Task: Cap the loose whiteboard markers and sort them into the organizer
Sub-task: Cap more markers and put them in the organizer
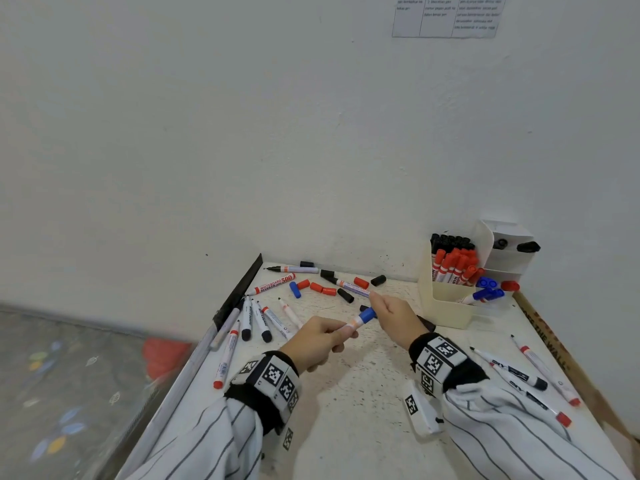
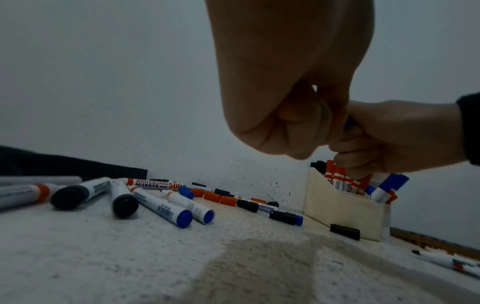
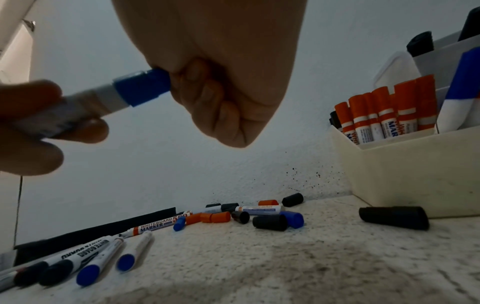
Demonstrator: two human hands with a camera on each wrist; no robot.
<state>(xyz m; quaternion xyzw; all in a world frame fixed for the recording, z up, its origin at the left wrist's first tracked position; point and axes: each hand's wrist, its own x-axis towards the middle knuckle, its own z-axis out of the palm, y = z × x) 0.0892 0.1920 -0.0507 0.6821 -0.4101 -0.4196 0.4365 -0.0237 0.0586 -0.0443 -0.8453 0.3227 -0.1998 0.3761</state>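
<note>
Blue cap (image 1: 367, 315) sits on the end of a white-barrelled marker (image 1: 350, 326) held in the air over the middle of the table (image 1: 363, 427), between both hands. Left hand (image 1: 320, 336) wraps the barrel with curled fingers, apparently to steady it as the fixed side. Right hand (image 1: 394, 315) closes its fingers over the cap's far end; in the right wrist view the cap (image 3: 141, 87) shows half out of the fist, so the push runs along the marker's axis. Judgement: capping step, cap seated or nearly so; cannot tell if it has clicked home. Cream organizer (image 1: 446, 303) stands at far right, near the right hand, with black, red and blue markers grouped by colour, so this one likely belongs with the blue group (image 1: 485, 294). Loose caps (image 1: 322, 289) and uncapped markers (image 1: 258, 320) lie at far left within reach; much of the task remains.
</note>
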